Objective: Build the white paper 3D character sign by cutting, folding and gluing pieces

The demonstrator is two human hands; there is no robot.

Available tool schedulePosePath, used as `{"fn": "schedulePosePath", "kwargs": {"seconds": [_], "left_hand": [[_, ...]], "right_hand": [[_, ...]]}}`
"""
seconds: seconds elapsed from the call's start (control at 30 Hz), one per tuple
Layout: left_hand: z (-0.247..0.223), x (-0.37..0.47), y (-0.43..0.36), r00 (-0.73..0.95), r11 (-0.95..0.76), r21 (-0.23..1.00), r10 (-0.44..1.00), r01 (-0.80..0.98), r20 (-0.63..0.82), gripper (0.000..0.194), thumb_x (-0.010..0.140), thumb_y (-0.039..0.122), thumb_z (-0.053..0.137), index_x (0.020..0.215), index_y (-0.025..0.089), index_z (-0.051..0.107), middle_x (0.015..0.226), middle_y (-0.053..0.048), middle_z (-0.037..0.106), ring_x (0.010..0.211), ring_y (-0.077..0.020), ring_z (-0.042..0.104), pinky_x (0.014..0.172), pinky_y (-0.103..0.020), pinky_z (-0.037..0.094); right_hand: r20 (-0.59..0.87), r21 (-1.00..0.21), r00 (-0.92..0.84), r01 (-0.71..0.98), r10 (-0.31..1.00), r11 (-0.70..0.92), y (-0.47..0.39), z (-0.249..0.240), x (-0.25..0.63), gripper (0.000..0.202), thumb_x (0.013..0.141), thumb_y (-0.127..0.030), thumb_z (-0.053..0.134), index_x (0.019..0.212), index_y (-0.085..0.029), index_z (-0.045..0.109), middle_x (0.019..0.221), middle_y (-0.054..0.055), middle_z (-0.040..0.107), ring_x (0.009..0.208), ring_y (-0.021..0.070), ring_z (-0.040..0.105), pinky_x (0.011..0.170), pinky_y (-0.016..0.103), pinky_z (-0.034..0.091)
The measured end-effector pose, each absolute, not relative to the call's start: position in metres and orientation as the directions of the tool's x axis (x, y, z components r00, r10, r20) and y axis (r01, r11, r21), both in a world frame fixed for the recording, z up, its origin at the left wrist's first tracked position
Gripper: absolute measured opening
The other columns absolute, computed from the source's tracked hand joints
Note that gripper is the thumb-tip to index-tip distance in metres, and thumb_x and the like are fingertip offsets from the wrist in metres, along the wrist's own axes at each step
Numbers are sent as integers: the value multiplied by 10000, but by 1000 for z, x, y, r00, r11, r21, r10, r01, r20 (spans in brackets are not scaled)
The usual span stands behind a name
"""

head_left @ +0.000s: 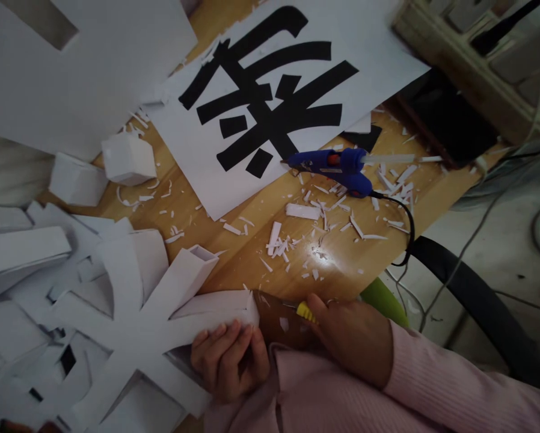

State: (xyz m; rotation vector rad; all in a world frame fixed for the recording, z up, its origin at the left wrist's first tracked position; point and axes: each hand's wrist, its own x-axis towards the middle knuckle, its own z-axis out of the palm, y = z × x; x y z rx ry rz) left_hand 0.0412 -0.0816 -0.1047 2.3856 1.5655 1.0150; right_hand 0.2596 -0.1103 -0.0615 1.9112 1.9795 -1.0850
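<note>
A large white hollow character (150,328), apparently of foam board, lies at the lower left with several arms spreading out. My left hand (231,361) has its fingers curled over the end of the arm nearest me. My right hand (355,337) is closed around a yellow-handled craft knife (306,312), its thin blade pointing left toward that arm's end. A small gap shows between blade and board. One neighbouring arm has an open end (202,254). My palm hides part of the knife's handle.
A printed sheet (184,162) bears a black character. A blue glue gun (331,165) rests at its edge, cable running off the table. White scraps (303,211) litter the wood. Two white blocks (128,159) stand left; a power strip (459,54) and dark phone (448,114) lie upper right.
</note>
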Motion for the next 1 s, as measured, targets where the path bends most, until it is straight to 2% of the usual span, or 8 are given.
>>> {"fn": "schedulePosePath", "kwargs": {"seconds": [0.1, 0.2, 0.27, 0.37, 0.53, 0.7, 0.8, 1.0], "left_hand": [[-103, 49, -80, 241, -529, 355, 757, 771, 607, 139, 714, 184, 754, 783, 221, 638, 747, -3, 668, 740, -183, 584, 867, -404, 437], [-98, 53, -78, 272, -564, 312, 721, 765, 637, 154, 732, 169, 761, 845, 200, 660, 799, -18, 682, 788, -179, 611, 892, -391, 457], [-94, 53, -79, 293, -571, 308, 726, 761, 622, 196, 731, 161, 773, 891, 175, 660, 845, -42, 692, 839, -191, 629, 925, -405, 468], [-89, 54, -83, 307, -562, 336, 757, 756, 576, 277, 715, 139, 788, 950, 148, 640, 923, -79, 696, 916, -215, 647, 979, -458, 474], [-77, 62, -88, 310, -517, 360, 811, 777, 496, 370, 771, 92, 711, 1124, 141, 610, 1068, -129, 683, 1072, -253, 630, 1073, -527, 417], [-53, 61, -77, 449, -484, 239, 874, 842, 187, 629, 852, 218, 647, 1416, 57, 419, 1381, -248, 544, 1311, -346, 487, 1112, -534, 370], [-42, 53, -66, 523, -527, 161, 849, 834, 71, 560, 904, 252, 566, 1412, 67, 423, 1399, -213, 548, 1323, -348, 473, 1164, -562, 270], [-31, 38, -49, 610, -619, 179, 785, 765, 106, 342, 943, 327, 534, 1221, 131, 572, 1180, -131, 676, 1113, -284, 601, 1156, -487, 289]], "right_hand": [[-475, -390, -90, 913, 875, -118, -115, -62, 267, 262, 994, -364, 437, 975, -150, 587, 638, 87, 721, 501, 261, 695, 422, 296, 186], [-302, -476, -5, 867, 953, -146, -120, -64, 264, 399, 1032, -428, 278, 962, -164, 567, 604, 71, 697, 467, 247, 671, 433, 294, 237], [-259, -535, 27, 828, 966, -167, -122, -65, 258, 413, 1033, -445, 258, 915, -183, 554, 593, 61, 687, 469, 236, 662, 447, 288, 251], [-312, -624, 6, 753, 950, -209, -117, -66, 249, 340, 1001, -446, 376, 925, -177, 569, 637, 74, 710, 508, 234, 669, 470, 281, 268], [-398, -768, -109, 582, 911, -266, -77, -64, 239, 231, 943, -291, 507, 1129, -201, 611, 860, 59, 769, 749, 202, 724, 599, 257, 387], [-410, -766, -210, 608, 888, -210, -35, -68, 230, 182, 820, -237, 610, 969, -205, 709, 875, 63, 774, 849, 230, 722, 644, 267, 417], [-431, -752, -260, 633, 864, -185, -26, -71, 227, 196, 796, -210, 633, 966, -185, 727, 880, 82, 775, 863, 235, 722, 663, 271, 446], [-467, -700, -244, 689, 850, -186, -28, -73, 224, 157, 905, -292, 631, 930, -150, 693, 862, 37, 735, 804, 181, 691, 733, 334, 524]]}}
